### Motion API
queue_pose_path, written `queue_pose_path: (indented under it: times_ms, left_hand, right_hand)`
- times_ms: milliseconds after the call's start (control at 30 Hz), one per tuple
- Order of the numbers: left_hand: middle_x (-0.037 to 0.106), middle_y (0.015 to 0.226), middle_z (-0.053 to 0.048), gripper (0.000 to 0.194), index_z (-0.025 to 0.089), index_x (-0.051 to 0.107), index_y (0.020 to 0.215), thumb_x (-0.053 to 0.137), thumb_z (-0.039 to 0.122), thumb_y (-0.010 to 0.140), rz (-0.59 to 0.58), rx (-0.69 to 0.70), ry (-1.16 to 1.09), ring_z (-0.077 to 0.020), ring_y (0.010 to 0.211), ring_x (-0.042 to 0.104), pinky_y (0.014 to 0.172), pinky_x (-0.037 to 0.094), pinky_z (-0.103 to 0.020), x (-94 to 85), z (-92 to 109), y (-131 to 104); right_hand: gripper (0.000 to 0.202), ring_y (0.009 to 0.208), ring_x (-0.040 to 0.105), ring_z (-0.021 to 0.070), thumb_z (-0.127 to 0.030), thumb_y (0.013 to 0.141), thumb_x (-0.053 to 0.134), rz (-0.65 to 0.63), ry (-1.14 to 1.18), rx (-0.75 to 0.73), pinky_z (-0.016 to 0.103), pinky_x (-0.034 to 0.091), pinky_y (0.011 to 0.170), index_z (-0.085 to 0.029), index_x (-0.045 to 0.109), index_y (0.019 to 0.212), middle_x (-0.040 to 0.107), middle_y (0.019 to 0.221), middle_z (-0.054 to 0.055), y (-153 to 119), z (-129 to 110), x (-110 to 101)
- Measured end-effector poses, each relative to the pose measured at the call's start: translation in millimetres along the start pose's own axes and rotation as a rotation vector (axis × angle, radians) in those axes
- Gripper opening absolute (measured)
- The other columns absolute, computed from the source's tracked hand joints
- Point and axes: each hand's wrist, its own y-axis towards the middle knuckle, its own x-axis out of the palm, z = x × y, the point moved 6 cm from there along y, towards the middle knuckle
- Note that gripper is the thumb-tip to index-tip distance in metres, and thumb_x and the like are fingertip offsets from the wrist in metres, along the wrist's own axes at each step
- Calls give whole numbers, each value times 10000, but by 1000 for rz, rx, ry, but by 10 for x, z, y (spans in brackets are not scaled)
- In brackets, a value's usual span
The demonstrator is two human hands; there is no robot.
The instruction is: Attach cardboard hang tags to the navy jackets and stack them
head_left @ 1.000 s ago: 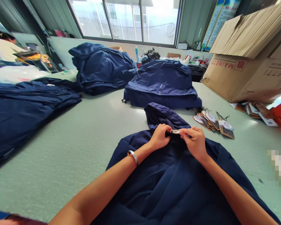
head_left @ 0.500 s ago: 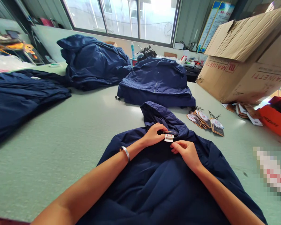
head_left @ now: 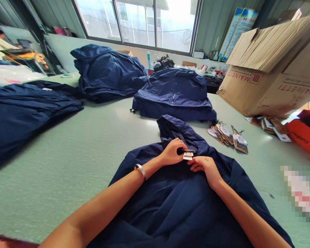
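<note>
As a navy hooded jacket (head_left: 175, 203) is gripped at the neckline by the left hand (head_left: 173, 152), its white neck label (head_left: 188, 156) is left exposed beside the right hand (head_left: 206, 168).
The jacket is laid on the pale green table (head_left: 93, 151), with its hood (head_left: 173, 127) spread beyond the hands. The neck edge is pinched between left thumb and fingers; the right fingers are loosely curled at the label's lower edge, and whether it is gripped cannot be told. A silvery bracelet (head_left: 141, 171) is worn on the left wrist. Beyond the hood, a zipped navy garment (head_left: 167, 93) is set down, with a navy heap (head_left: 108, 75) piled to its left. Stringed hang tags (head_left: 221, 134) are fanned out right of the hood, near an upside-down printed MAINETTI carton (head_left: 258, 86).
</note>
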Motion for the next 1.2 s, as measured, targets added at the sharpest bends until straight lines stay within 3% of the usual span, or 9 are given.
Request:
queue_pose_path:
  times_ms: [100, 200, 333, 433, 767, 1200]
  left_hand:
    - [655, 752, -39, 75, 162, 650, 751, 642, 126, 686, -13, 27, 24, -166, 761, 528, 718, 428, -287, 31, 11, 2]
    - [662, 766, -42, 97, 161, 658, 751, 639, 115, 667, -27, 4, -4, -172, 778, 537, 728, 438, -290, 23, 3, 3]
    - [692, 839, -54, 133, 150, 704, 820, 590, 149, 751, -53, -124, -168, -168, 830, 594, 789, 464, -288, -45, -68, 0]
    - [699, 836, -57, 170, 145, 724, 805, 614, 274, 817, -72, -213, -232, -157, 807, 614, 774, 463, -269, -75, -134, 6]
    - [693, 735, -26, 263, 121, 729, 812, 620, 361, 810, -35, -417, -346, -126, 666, 569, 633, 404, -228, -37, -301, -4]
    - [688, 737, -30, 313, 124, 723, 791, 627, 421, 792, -12, -453, -362, -133, 667, 561, 634, 402, -238, -60, -288, -18]
  right_hand:
    - [371, 545, 605, 151, -486, 652, 657, 1, -4, 17, 261, 447, 547, -133, 766, 694, 731, 697, 93, 12, 24, 12]
    - [301, 517, 560, 128, -421, 589, 766, 16, -106, -47, 255, 431, 555, -139, 773, 696, 696, 611, 48, 26, 26, 25]
    - [321, 534, 574, 141, -426, 563, 796, -22, -108, -47, 268, 439, 572, -146, 780, 718, 702, 617, 47, 45, 58, 26]
    - [357, 547, 591, 155, -464, 546, 803, -39, -103, -15, 277, 446, 577, -140, 771, 693, 707, 622, 62, 60, 82, 4]
    - [394, 560, 598, 152, -513, 591, 775, -88, -114, -28, 274, 448, 588, -135, 758, 702, 710, 639, 64, 75, 118, 6]
    - [321, 567, 589, 159, -457, 643, 717, -86, -128, -80, 280, 447, 587, -141, 732, 699, 701, 651, 56, 70, 109, 40]
